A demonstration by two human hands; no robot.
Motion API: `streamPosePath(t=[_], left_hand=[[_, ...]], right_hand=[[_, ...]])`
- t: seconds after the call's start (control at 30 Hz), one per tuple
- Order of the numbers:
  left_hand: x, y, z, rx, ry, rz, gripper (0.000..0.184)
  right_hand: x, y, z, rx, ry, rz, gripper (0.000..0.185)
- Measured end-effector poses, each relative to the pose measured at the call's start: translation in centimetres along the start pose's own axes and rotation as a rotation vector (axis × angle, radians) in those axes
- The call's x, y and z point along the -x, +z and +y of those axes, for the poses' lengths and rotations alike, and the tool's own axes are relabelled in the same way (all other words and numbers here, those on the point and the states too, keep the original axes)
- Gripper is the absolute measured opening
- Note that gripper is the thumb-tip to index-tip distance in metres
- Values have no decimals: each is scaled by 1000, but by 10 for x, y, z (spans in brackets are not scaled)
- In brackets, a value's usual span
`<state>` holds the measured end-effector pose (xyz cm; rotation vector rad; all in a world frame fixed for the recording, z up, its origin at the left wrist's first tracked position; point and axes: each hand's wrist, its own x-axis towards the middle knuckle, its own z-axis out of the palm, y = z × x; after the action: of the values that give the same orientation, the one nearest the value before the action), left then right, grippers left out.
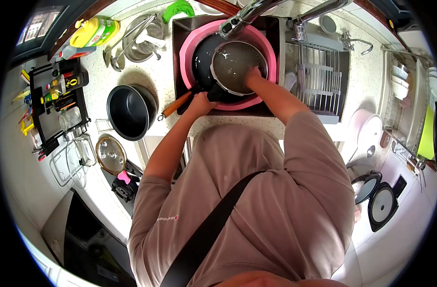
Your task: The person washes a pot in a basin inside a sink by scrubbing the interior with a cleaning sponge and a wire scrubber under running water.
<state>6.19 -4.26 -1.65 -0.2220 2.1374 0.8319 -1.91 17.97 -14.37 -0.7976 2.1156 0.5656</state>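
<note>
In the sink, a pink basin (186,48) holds a dark pan (202,56) with a wooden handle (176,105) reaching out over the front left rim. A metal saucepan (232,62) sits on top of it, with greyish liquid and white flecks inside. My left hand (202,103) is closed around the saucepan's black handle (217,91). Inside the saucepan, near its right wall, is my right hand (252,77); its fingers are hidden. The faucet (232,27) hangs over the basin's back rim.
A black inner pot (128,112) stands on the counter left of the sink. Behind it are a metal strainer bowl (144,45) with ladles and a yellow detergent bottle (95,31). On the right, a dish rack (321,71) covers the second basin, beside a pale pink container (365,128).
</note>
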Motion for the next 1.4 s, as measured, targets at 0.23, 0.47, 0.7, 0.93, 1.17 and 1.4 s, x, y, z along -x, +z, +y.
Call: streamPosePath(t=[0.23, 0.47, 0.7, 0.93, 1.17, 1.4], left_hand=[[4, 7, -5, 48, 42, 26, 44], [2, 5, -9, 3, 40, 56, 43], [-6, 17, -17, 21, 99, 115, 43], [3, 7, -6, -62, 38, 72, 45], [5, 5, -6, -30, 21, 32, 45], [10, -6, 6, -37, 37, 30, 44]], right_hand=[[-10, 1, 13, 399, -54, 100, 45], [37, -38, 10, -231, -50, -360, 43], [44, -25, 27, 33, -114, 54, 44], [6, -15, -7, -737, -271, -308, 45], [42, -29, 21, -384, -602, -238, 41], [27, -19, 12, -374, -286, -201, 38]])
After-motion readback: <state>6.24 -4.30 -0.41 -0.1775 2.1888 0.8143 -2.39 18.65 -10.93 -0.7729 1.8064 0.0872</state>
